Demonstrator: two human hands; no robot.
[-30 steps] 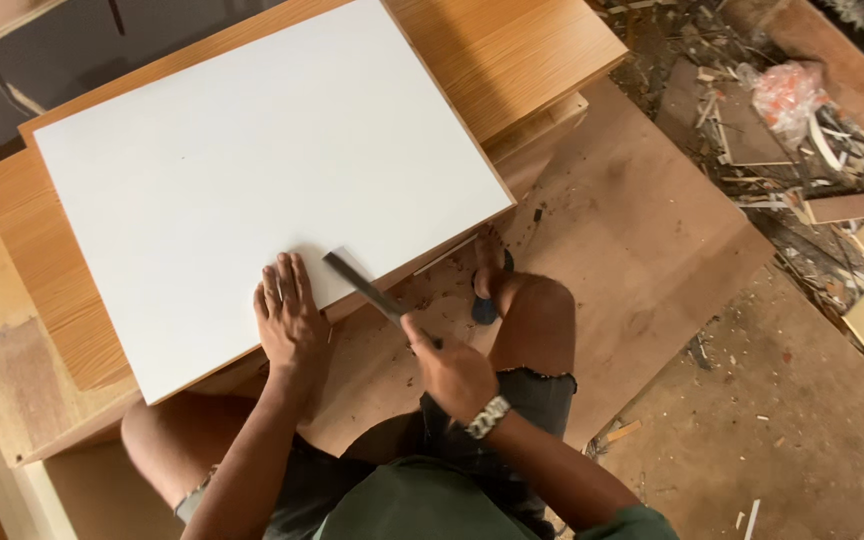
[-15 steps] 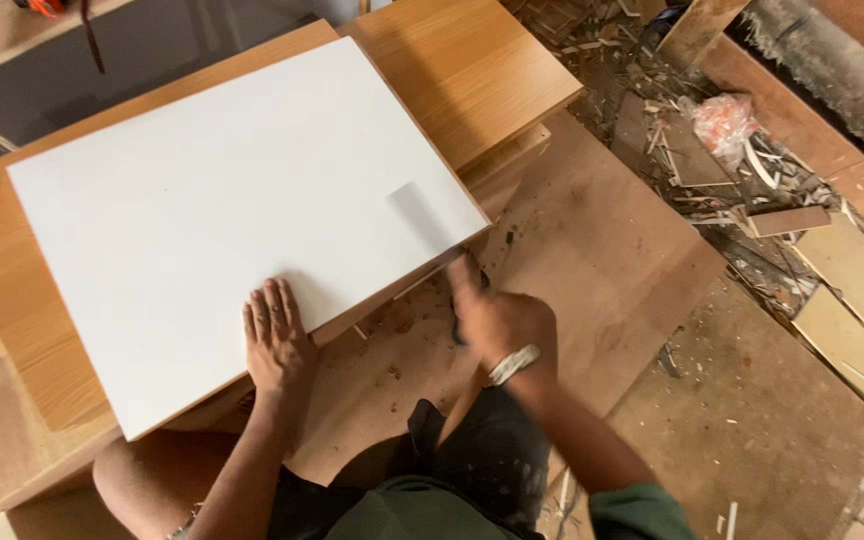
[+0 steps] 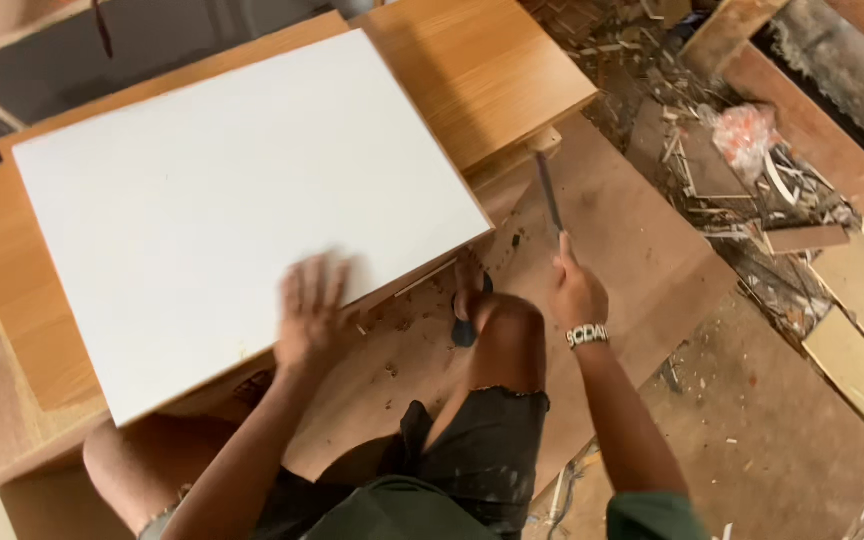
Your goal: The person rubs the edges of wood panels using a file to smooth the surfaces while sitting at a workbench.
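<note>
White laminate board (image 3: 232, 200) lies flat on a stack of wood-grain panels (image 3: 472, 70), its near edge overhanging toward the seated person, seemingly so that edge can be worked from below the knees. At the board's near edge the left hand (image 3: 312, 310) hovers with fingers spread, blurred, apparently placed to steady the sheet. Off the board's near right corner, the right hand (image 3: 577, 292) is closed around a slim dark flat tool (image 3: 549, 195), likely a file, raised upright and clear of the board. Just below that corner a bare foot on a dark sandal (image 3: 467, 300) rests on brown plywood floor sheets (image 3: 632, 230). Offcuts and scrap (image 3: 752, 150) lie well right of the board.
</note>
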